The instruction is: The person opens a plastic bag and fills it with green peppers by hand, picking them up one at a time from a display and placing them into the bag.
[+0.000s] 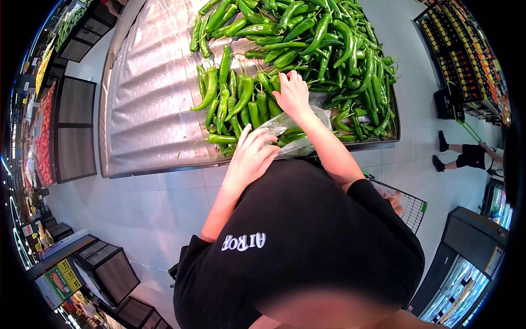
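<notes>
Fingers bent, my right hand [294, 97] reaches into the pile of long green chili peppers [329, 44] and closes on one green pepper [275, 83] at its fingertips. A clear plastic bag [296, 147] lies bunched between my forearms at the front of the display, with green peppers showing through it. My left hand [252, 153] is at the bag's left side, its fingers over the plastic edge and its thumb side hidden. Shorter green peppers [227, 104] lie just beyond my left fingertips.
The peppers rest on a ridged metallic display surface [159, 82] with a dark rim. A shopping cart [408, 205] stands by my right side. A person in black shorts [471, 160] is at the far right, near a black basket [446, 104]. Produce stands [75, 129] line the left.
</notes>
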A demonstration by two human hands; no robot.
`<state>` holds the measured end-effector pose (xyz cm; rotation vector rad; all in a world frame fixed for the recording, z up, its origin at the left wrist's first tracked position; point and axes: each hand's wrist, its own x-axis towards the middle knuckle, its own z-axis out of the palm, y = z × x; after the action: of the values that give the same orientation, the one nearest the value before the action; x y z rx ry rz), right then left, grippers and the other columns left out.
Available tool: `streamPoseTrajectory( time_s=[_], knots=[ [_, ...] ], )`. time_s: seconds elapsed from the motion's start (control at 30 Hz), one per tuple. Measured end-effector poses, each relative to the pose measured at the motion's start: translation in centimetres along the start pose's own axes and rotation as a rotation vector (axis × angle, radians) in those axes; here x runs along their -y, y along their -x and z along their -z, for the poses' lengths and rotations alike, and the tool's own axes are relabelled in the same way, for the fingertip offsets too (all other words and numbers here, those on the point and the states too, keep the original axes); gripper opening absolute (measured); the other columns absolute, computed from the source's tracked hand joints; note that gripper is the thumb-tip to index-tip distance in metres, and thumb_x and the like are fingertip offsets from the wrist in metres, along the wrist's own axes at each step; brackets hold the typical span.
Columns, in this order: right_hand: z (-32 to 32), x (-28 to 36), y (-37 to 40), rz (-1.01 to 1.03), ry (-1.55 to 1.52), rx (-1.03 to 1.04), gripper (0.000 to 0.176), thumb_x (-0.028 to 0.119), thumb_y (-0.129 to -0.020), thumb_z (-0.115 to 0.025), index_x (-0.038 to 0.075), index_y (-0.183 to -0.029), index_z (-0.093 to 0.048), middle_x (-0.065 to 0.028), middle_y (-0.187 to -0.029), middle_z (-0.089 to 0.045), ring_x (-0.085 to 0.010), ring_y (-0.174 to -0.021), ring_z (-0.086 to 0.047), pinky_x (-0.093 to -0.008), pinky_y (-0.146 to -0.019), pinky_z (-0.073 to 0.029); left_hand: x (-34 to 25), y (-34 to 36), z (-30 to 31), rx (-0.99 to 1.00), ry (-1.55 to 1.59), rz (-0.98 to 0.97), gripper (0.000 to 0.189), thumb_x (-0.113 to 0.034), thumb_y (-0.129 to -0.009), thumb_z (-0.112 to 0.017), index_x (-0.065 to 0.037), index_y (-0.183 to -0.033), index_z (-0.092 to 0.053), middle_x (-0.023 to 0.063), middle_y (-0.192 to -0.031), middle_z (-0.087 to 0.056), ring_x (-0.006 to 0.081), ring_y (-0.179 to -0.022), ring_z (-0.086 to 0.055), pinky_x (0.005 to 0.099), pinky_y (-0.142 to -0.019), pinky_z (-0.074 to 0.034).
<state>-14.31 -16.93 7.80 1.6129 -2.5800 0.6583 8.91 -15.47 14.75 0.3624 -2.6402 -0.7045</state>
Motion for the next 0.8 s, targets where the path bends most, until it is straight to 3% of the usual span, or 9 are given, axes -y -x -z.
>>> streamPoseTrajectory(
  time_s=[0.2, 0.23, 0.33, 0.37, 0.4, 0.5, 0.63, 0.77, 0.8],
  knots=[
    [0.3, -0.6, 0.5, 0.070, -0.254, -0.039, 0.047, 0.017, -0.075, -0.082, 0.005, -0.115, -0.060, -0.0092, -0.102, -0.064, -0.0324, -0.092, -0.063, -0.0438, -0.081, -0.050, -0.1, 0.0, 0.2, -0.021, 0.003, -0.003, 0.012, -0.015, -0.085, -0.075, -0.012, -0.096, -0.072, 0.0021, -0.114, -0.065, 0.0277, -0.129, -0.054, 0.0598, -0.116, -0.031],
    [0.7, -0.5, 0.6, 0.055, -0.388, -0.079, 0.043, 0.015, -0.076, -0.083, 0.005, -0.112, -0.060, -0.0072, -0.093, -0.067, -0.0279, -0.078, -0.064, -0.0384, -0.074, -0.052, -0.2, 0.0, 0.3, -0.025, 0.004, -0.004, 0.012, -0.015, -0.085, -0.075, -0.013, -0.096, -0.072, 0.0020, -0.115, -0.065, 0.0278, -0.128, -0.054, 0.0598, -0.116, -0.031],
    [5.3, -0.3, 1.5, -0.049, -0.617, -0.229, 0.044, 0.012, -0.077, -0.082, 0.005, -0.114, -0.058, -0.0097, -0.090, -0.066, -0.0256, -0.079, -0.065, -0.0374, -0.071, -0.051, -0.3, -0.1, 0.5, -0.036, 0.019, -0.004, 0.013, -0.015, -0.084, -0.076, -0.013, -0.096, -0.072, 0.0018, -0.115, -0.066, 0.0282, -0.128, -0.054, 0.0599, -0.116, -0.031],
    [6.7, -0.8, 2.0, -0.113, -0.749, -0.217, 0.043, 0.011, -0.078, -0.083, 0.005, -0.113, -0.059, -0.0071, -0.096, -0.069, -0.0176, -0.077, -0.064, -0.0329, -0.069, -0.050, -0.3, -0.2, 0.6, -0.037, 0.031, 0.001, 0.014, -0.016, -0.083, -0.077, -0.013, -0.096, -0.072, 0.0017, -0.115, -0.066, 0.0282, -0.128, -0.054, 0.0599, -0.116, -0.031],
    [9.0, -0.9, 2.6, -0.106, -0.911, -0.179, 0.038, 0.005, -0.084, -0.077, 0.005, -0.116, -0.057, -0.0076, -0.112, -0.070, -0.0132, -0.091, -0.066, -0.0297, -0.078, -0.052, -0.4, -0.4, 0.9, -0.037, 0.043, 0.005, 0.015, -0.016, -0.083, -0.077, -0.013, -0.097, -0.073, 0.0017, -0.115, -0.066, 0.0283, -0.128, -0.054, 0.0599, -0.116, -0.030],
    [11.3, -2.3, 4.7, -0.039, -1.663, -0.063, 0.032, -0.007, -0.095, -0.060, 0.004, -0.124, -0.050, -0.0197, -0.136, -0.061, -0.0221, -0.121, -0.061, -0.0330, -0.103, -0.049, -0.8, -1.0, 1.7, -0.054, 0.134, 0.031, 0.025, -0.019, -0.080, -0.081, -0.013, -0.102, -0.072, 0.0013, -0.119, -0.067, 0.0288, -0.129, -0.054, 0.0588, -0.117, -0.030],
    [12.4, -3.1, 8.0, -0.021, -1.797, 0.085, 0.034, -0.004, -0.095, -0.061, 0.004, -0.127, -0.049, -0.0239, -0.145, -0.051, -0.0252, -0.119, -0.063, -0.0364, -0.097, -0.055, -0.9, -1.7, 1.5, -0.204, 0.265, 0.137, 0.036, -0.015, -0.081, -0.080, -0.009, -0.115, -0.069, 0.0070, -0.118, -0.069, 0.0296, -0.124, -0.059, 0.0528, -0.115, -0.035],
    [13.2, -2.2, 10.2, 0.006, -1.785, 0.161, 0.042, -0.002, -0.096, -0.062, 0.006, -0.134, -0.046, -0.0231, -0.138, -0.057, -0.0247, -0.119, -0.063, -0.0358, -0.095, -0.055, -2.1, -2.2, 1.2, -0.382, 0.764, 0.396, 0.047, -0.011, -0.084, -0.077, -0.003, -0.128, -0.062, 0.0110, -0.120, -0.069, 0.0241, -0.122, -0.060, 0.0442, -0.113, -0.038],
    [13.9, -1.7, 10.5, 0.011, -1.721, 0.146, 0.043, -0.003, -0.095, -0.063, 0.006, -0.134, -0.046, -0.0226, -0.137, -0.058, -0.0244, -0.121, -0.062, -0.0355, -0.095, -0.055, -1.6, -2.6, 1.3, -0.401, 0.770, 0.330, 0.053, -0.010, -0.085, -0.077, 0.000, -0.133, -0.057, 0.0117, -0.120, -0.068, 0.0210, -0.120, -0.059, 0.0395, -0.111, -0.040]
  ],
)
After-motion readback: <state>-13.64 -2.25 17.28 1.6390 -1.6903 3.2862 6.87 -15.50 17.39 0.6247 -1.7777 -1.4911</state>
